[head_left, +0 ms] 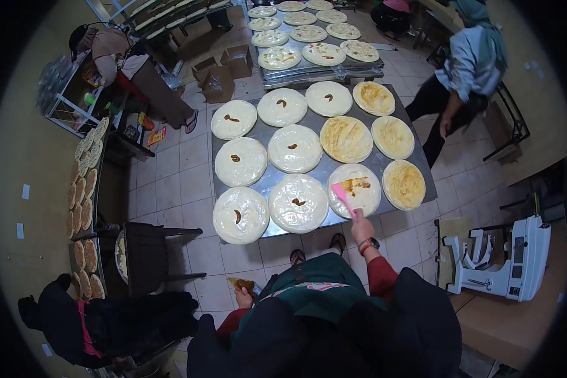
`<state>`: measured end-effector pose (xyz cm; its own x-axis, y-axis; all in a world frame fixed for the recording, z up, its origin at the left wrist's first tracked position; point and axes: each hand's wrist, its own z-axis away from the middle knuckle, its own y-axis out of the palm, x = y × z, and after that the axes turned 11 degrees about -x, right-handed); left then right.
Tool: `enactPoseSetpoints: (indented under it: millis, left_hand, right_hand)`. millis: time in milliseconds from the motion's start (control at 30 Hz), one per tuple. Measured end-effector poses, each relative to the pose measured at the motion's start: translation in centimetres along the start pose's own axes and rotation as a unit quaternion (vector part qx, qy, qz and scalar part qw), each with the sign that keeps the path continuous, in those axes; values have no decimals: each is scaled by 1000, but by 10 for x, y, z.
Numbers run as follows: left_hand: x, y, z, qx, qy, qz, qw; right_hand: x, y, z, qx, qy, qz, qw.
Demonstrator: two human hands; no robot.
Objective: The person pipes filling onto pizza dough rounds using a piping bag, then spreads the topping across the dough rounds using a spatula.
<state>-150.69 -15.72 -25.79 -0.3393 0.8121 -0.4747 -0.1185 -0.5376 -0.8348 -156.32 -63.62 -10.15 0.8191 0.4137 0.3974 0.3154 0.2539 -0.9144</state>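
My right hand (361, 229), with a watch at its wrist, is closed round the handle of a pink spatula (343, 196). The spatula's head touches a pale dough round (366, 205) at the table's near side, beside a smear of brown sauce (358, 183). Low by my left side, my left hand (244, 298) grips a clear plastic bag (244, 285) with brown sauce in it. Three rounds along the right side, such as this coated round (404, 184), and one inside them are yellow-brown. Several other rounds, like this dough round (298, 203), each carry a small brown dollop.
The metal table (269, 233) stands before me, with a second table (334, 74) of topped rounds behind it. A white mixer (516, 264) is at right. One person (469, 69) walks at right; others work at left. Cardboard boxes (215, 85) lie on the floor.
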Motion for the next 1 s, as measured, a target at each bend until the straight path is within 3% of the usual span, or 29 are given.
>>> enactPoseSetpoints:
  millis: [67,133,200,233,300,333,400,533,600,633,733,800,833,900,933,1000]
  left_hand:
    - [-2,-3,2,5,-5,2,1000]
    - [-16,-18,9,10,-12,3,1000]
    - [-60,-49,27,15,-15,-3,1000]
    - [-50,-41,23,15,-15,-3,1000]
    - [-5,-14,9,14,-9,1,1000]
    - [-15,-21,13,14,-7,-1,1000]
    - [-33,-32,24,-28,2,1,1000]
    - [-26,-28,21,-31,-11,24,999]
    - [-33,-34,25,-17,-7,36,999]
    - [-32,-34,27,-17,-7,35,999]
    - [-33,-28,24,-31,5,36,999]
    - [-26,-22,22,-46,3,47,998]
    - [-21,-20,19,-45,2,45,998]
    - [-10,-17,10,39,4,25,999]
    - [-20,-25,13,40,5,23,999]
    - [-67,-55,26,51,8,3,999]
  right_hand:
    - [7,-2,10,-9,-84,-74,994]
    - [3,-9,-11,-1,-63,-42,997]
    - [-8,-13,-43,-86,61,-40,994]
    - [-10,-10,-57,-85,60,-40,994]
    - [-17,1,-72,-90,38,-28,995]
    - [-7,1,-65,-89,40,-30,995]
    - [18,2,-43,20,-47,-6,999]
    - [14,-11,-34,14,-97,-30,995]
    - [-14,-17,-53,-86,43,-51,994]
    - [-27,-17,-55,-86,44,-51,994]
    - [-47,-16,-36,-109,17,-45,993]
    - [-31,-9,0,-37,-94,-63,993]
    - [-29,-8,1,-36,-93,-63,993]
    - [-26,-7,-2,-77,-157,-145,974]
    - [-27,-7,-15,-76,-155,-145,974]
    - [-32,-8,-53,-144,-8,-125,982]
